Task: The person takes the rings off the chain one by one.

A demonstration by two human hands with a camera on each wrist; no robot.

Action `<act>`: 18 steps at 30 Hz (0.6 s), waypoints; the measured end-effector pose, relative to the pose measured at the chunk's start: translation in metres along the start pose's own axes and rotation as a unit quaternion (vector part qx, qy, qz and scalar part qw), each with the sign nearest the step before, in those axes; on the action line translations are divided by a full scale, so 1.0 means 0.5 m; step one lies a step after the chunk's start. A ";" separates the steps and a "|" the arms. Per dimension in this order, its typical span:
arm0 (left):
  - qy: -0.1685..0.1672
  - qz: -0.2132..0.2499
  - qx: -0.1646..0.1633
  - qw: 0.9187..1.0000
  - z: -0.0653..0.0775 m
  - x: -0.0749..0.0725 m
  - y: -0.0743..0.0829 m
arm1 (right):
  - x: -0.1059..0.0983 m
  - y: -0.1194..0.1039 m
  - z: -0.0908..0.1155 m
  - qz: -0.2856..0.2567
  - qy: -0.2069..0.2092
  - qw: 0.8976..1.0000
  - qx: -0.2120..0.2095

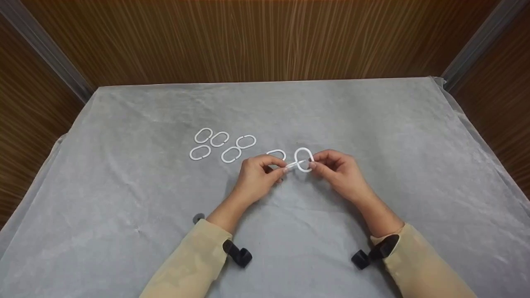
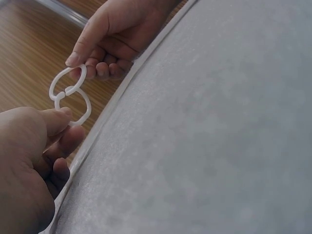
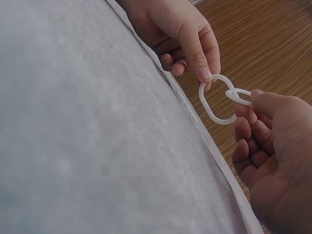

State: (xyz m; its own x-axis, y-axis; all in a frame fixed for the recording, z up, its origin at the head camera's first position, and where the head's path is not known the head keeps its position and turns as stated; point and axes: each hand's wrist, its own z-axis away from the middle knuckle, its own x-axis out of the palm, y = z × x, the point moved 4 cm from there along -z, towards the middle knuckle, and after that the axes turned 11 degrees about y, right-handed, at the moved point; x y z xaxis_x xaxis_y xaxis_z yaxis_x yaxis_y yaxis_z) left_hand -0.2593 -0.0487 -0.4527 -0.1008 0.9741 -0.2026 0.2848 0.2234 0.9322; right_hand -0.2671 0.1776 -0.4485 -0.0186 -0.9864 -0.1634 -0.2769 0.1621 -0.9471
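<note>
In the head view my left hand (image 1: 256, 176) pinches a white oval plastic curtain ring (image 1: 291, 164) between thumb and fingertips, seen nearly edge-on. My right hand (image 1: 341, 174) pinches a second such ring (image 1: 303, 148) by its right side, held upright. The two rings cross each other between the hands, above the cloth. From the left wrist, the lower ring (image 2: 89, 105) in my left hand overlaps the upper ring (image 2: 51, 90), and split ends show where they meet. Partly hidden behind my left hand, another ring (image 1: 278, 150) shows its curved end.
Several more white split rings (image 1: 211, 140) lie in a loose group left of the hands. A grey cloth (image 1: 124, 198) covers the table. Wood-grain panels (image 1: 265, 41) stand behind and at both sides. Black wrist-worn devices (image 1: 244, 257) stick out from the sleeves.
</note>
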 end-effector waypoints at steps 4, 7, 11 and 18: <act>0.000 -0.003 0.002 1.000 0.000 0.001 -0.001 | 0.000 -0.001 0.000 0.001 -0.001 1.000 -0.002; 0.000 -0.004 0.003 1.000 -0.001 0.000 0.000 | 0.000 -0.002 0.000 0.000 0.001 1.000 -0.004; -0.001 -0.004 0.004 1.000 -0.001 -0.001 0.000 | -0.001 -0.002 0.000 0.000 0.003 1.000 -0.006; -0.003 -0.012 0.004 1.000 0.000 -0.002 0.002 | -0.002 -0.001 0.001 -0.004 0.002 1.000 -0.004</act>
State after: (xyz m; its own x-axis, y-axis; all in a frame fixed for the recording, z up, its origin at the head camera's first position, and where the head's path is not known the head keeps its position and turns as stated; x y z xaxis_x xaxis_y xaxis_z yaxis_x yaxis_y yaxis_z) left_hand -0.2589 -0.0497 -0.4518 -0.1030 0.9684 -0.2271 0.2890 0.2476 0.9248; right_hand -0.2663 0.1786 -0.4479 -0.0202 -0.9878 -0.1541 -0.2847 0.1535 -0.9463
